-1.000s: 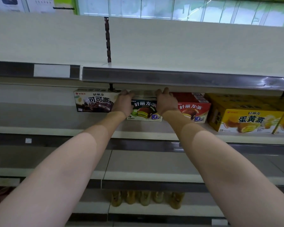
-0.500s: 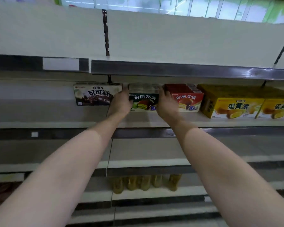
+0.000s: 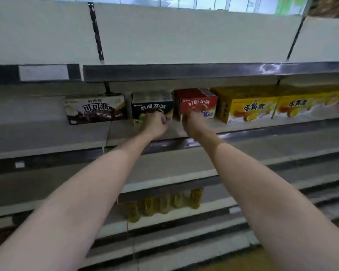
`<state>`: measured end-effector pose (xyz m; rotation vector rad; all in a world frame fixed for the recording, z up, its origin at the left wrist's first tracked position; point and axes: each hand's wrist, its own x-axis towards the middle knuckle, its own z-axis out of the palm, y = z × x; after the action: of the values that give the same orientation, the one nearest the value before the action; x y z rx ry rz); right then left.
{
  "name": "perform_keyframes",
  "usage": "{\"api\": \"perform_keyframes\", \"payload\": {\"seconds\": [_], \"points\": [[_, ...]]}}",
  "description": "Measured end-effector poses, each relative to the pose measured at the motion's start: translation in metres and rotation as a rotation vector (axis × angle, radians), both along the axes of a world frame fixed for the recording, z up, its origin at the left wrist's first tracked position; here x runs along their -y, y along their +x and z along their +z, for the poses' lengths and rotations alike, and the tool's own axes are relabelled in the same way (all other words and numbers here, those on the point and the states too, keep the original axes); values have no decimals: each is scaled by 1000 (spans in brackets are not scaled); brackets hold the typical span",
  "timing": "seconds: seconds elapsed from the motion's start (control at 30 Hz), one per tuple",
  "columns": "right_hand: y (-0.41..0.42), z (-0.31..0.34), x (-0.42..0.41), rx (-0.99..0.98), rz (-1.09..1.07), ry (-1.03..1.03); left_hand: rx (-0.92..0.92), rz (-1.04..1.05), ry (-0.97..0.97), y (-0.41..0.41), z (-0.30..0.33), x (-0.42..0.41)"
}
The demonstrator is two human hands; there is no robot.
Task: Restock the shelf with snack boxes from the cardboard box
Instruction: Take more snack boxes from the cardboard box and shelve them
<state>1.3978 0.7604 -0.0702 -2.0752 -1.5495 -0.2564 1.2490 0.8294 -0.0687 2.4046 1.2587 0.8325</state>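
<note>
- The green snack box (image 3: 152,106) stands on the shelf (image 3: 47,133), between the brown box (image 3: 95,108) at nine o'clock and the red box (image 3: 195,103) at three.
- Our left hand (image 3: 155,124) curls its fingers loosely at the box front, holding nothing; our right hand (image 3: 194,124) is blurred, so we cannot tell its fingers.
- We judge it best to nudge the face flush with its neighbours.

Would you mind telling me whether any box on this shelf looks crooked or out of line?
The brown cocoa pie box at the left end sits slightly askew, tilted against the shelf edge, with a gap before the dark green box. The other boxes stand close together.
</note>
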Motion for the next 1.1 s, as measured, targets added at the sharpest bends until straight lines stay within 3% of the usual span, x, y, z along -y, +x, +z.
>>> {"api": "perform_keyframes", "payload": {"seconds": [0.2,0.37,0.8,1.1], "points": [[63,-14,62,-7,-86,83,57,-86,-40,84,3,57],[140,-42,138,-79,-167,33,-47,-198,-122,167,-9,110],[328,-163,385,-315,-494,-102,-334,-587,-269,393,-123,318],[395,-237,540,-521,-825,-68,-513,-876,-183,521,-195,459]]}}
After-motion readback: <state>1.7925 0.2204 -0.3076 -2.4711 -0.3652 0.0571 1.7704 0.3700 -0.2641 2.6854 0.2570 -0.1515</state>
